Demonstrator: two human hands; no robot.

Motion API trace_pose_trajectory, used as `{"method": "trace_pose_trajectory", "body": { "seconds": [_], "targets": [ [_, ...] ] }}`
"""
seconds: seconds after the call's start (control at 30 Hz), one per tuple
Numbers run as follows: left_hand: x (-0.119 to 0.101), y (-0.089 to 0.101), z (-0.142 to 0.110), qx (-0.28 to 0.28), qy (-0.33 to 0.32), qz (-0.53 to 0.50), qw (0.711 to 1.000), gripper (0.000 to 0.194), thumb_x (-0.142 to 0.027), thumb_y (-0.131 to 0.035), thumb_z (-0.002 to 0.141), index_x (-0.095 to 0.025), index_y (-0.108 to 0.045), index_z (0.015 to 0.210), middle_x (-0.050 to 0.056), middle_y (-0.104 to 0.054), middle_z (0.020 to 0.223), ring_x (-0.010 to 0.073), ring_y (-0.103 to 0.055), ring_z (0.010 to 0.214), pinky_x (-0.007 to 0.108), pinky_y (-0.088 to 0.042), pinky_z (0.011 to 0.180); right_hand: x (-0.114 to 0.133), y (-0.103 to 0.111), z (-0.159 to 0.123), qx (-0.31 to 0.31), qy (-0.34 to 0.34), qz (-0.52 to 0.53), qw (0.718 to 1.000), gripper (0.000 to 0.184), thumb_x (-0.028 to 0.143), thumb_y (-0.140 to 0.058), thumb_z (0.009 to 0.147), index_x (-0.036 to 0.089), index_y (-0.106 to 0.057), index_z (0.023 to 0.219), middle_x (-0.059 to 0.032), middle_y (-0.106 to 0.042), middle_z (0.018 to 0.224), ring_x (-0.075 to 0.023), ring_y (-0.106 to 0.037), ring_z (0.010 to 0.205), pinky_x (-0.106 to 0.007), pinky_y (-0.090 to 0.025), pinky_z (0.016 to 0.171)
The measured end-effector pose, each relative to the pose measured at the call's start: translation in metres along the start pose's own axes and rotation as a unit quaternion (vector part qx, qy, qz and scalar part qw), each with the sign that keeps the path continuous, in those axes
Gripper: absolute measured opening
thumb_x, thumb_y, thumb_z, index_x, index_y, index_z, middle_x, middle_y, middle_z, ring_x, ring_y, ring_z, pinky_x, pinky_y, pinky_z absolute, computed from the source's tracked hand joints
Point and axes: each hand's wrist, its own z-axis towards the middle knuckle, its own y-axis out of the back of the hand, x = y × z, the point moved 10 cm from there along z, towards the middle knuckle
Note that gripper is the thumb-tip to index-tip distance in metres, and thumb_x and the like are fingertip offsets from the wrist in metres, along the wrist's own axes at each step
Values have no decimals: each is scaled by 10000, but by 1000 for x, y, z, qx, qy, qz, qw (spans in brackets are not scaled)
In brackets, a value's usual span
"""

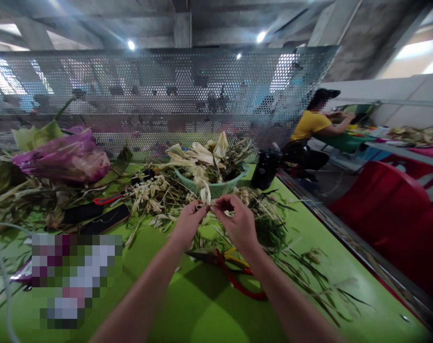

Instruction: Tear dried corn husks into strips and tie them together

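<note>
Fingers point(194, 207) of both hands point(239, 222) tight on a pale strip point(206, 193) (scissors point(225, 273) below).

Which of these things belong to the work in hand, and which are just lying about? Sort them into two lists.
With the work, it seems:
pale strip, between left hand and right hand
dried leaves in the green basket
scissors, nearby

Lying about, apparently:
purple bag
dark flat case
black container
</note>
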Motion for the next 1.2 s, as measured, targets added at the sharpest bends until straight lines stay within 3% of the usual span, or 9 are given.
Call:
{"method": "trace_pose_trajectory", "body": {
  "seconds": [0.3, 0.47, 0.57, 0.67, 0.77, 0.93, 1.07, 1.2],
  "targets": [
    [5, 9, -1, -50, 1, -28, 998, 237, -406, -592, 766, -171, -561, 753, -44, -428, 622, 92, -352, 580, 215, -279, 546, 7, -9, -7, 16, 17, -63, 998, 26, 203, -607, 781, 201, -601, 756, -32, -628, 771, -184, -573, 749, -299, -450, 716],
    [7, 13, 1, -58, 4, -69, 996, 237, -404, -614, 740, -176, -569, 789, -43, -449, 648, 89, -365, 580, 209, -290, 552, -24, -25, -9, 72, -128, 82, 986, 143, 311, -641, 764, 178, -649, 814, -18, -648, 693, -161, -571, 624, -267, -448, 587],
    [11, 16, 2, -63, 21, -78, 995, 211, -378, -614, 729, -179, -569, 782, -44, -452, 644, 88, -364, 570, 207, -288, 547, -34, -29, -7, 75, -176, 177, 965, 220, 374, -613, 788, 173, -670, 859, -36, -677, 769, -178, -601, 706, -286, -471, 658],
    [11, 16, 3, -56, 26, -26, 998, 152, -332, -589, 730, -183, -581, 759, -43, -460, 618, 97, -362, 560, 210, -276, 534, -31, -20, -3, 41, -154, 199, 967, 219, 360, -614, 788, 190, -675, 910, -46, -685, 841, -196, -611, 782, -314, -481, 732],
    [4, 11, 4, -30, 2, 68, 997, 114, -301, -581, 721, -190, -606, 723, -34, -494, 594, 120, -404, 585, 218, -300, 562, -15, -8, 0, 12, -83, 121, 989, 158, 334, -622, 788, 203, -687, 849, -47, -667, 817, -203, -603, 775, -318, -479, 715],
    [-5, 0, 5, 12, -49, 164, 985, 59, -236, -582, 698, -203, -627, 679, -2, -578, 639, 163, -484, 663, 236, -358, 631, 13, -11, -2, 47, 41, 17, 998, 91, 241, -595, 821, 222, -684, 813, -58, -650, 865, -207, -605, 833, -315, -472, 750],
    [-12, -11, 1, 54, -88, 205, 973, 124, -183, -525, 717, -201, -641, 758, -3, -589, 688, 155, -485, 665, 232, -358, 631, -1, -10, -1, 38, -6, 36, 999, 82, 246, -616, 805, 213, -652, 871, -38, -648, 826, -182, -595, 731, -293, -469, 677],
    [-16, -15, -3, 78, -96, 200, 972, 163, -240, -529, 758, -201, -650, 861, -1, -612, 755, 156, -505, 699, 229, -377, 649, -15, -7, 1, 25, -58, 70, 996, 136, 316, -669, 761, 196, -634, 815, -24, -616, 761, -168, -568, 675, -275, -450, 614]
  ]
}}
